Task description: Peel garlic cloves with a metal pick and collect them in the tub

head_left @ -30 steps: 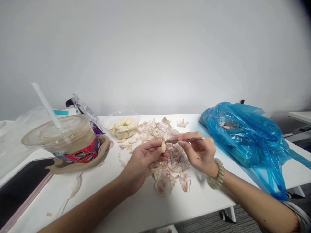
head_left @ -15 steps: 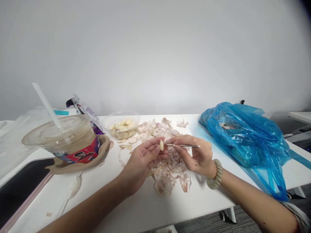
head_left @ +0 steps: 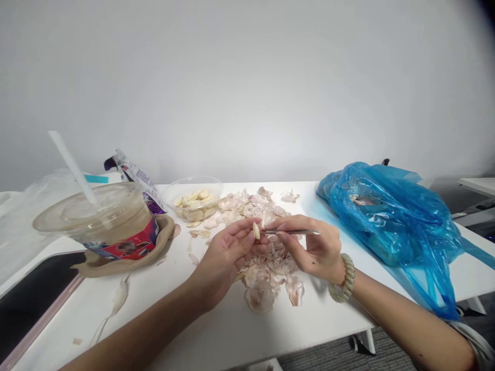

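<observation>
White table (head_left: 232, 335) beneath, left hand (head_left: 223, 257) pinching garlic clove (head_left: 256, 231), right hand (head_left: 317, 252) clamping metal tool (head_left: 307, 232)

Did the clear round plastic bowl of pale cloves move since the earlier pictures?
No. The bowl sits in the same spot by the back edge of the flat white table, left of the pale, papery skins.

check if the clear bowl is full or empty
Partly full: pale cloves are heaped in the bowl, and its bare clear wall shows above them at the back.
</observation>
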Motion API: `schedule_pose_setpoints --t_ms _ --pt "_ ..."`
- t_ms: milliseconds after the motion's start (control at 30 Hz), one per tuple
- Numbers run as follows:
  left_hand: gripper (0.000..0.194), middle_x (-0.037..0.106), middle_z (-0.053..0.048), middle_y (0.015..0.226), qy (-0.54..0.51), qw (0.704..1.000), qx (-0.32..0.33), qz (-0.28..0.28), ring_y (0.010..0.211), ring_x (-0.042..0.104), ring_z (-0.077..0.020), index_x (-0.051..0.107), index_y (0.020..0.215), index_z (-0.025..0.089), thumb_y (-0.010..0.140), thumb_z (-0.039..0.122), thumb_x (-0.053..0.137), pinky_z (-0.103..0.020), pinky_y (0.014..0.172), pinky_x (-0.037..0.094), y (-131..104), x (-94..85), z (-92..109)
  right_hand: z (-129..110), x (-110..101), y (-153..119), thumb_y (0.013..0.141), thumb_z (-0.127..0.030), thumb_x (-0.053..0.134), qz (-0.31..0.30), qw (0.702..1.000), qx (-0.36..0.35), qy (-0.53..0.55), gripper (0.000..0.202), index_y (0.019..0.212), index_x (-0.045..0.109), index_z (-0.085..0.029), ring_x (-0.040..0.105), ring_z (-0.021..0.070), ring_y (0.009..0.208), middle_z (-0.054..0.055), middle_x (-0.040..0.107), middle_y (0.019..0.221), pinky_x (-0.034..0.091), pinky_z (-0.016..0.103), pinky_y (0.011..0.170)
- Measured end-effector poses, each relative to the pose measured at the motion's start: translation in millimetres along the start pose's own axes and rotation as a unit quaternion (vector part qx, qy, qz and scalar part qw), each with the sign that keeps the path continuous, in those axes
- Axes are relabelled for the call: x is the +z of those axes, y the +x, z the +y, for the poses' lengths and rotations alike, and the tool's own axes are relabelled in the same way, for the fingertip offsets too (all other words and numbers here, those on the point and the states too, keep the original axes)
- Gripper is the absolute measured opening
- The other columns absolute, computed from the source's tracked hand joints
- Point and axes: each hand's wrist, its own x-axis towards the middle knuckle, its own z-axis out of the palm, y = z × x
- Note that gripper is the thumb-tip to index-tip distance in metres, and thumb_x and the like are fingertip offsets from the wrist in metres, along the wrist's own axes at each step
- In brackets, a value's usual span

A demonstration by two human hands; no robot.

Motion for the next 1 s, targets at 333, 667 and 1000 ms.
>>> schedule_pose_setpoints --t_ms 333,667,1000 --pt "0.018 0.068 -0.003 0.076 0.019 1.000 -0.018 0.009 0.070 0.061 -0.0099 0.066 0.090 0.015 0.073 0.019 0.070 -0.019 0.074 0.050 -0.7 2.4 1.1 1.0 -0.1 -1.6 0.076 -0.003 0.060 0.013 1.000 -0.006 0.010 0.027 0.098 0.060 -0.019 0.069 0.0171 0.078 0.005 0.071 0.085 0.061 0.031 0.064" --pt "0.015 0.069 -0.002 0.076 0.027 1.000 -0.015 0.009 0.072 0.062 -0.0098 0.066 0.087 0.013 0.072 0.015 0.070 -0.020 0.075 0.050 -2.2 3.2 2.1 1.0 -0.9 -1.4 0.076 -0.003 0.060 0.016 1.000 0.006 0.018 0.026 0.096 0.060 -0.019 0.069 0.0174 0.079 0.005 0.071 0.085 0.061 0.032 0.065" --pt "0.016 0.072 -0.002 0.069 0.048 0.998 0.010 0.049 0.069 0.065 -0.0098 0.067 0.082 0.013 0.068 0.017 0.074 -0.019 0.071 0.050 -3.4 3.4 1.8 1.4 -1.2 -1.1 0.074 0.000 0.060 0.010 0.999 0.004 0.033 0.027 0.095 0.060 -0.017 0.069 0.0184 0.080 0.007 0.071 0.087 0.060 0.033 0.066"
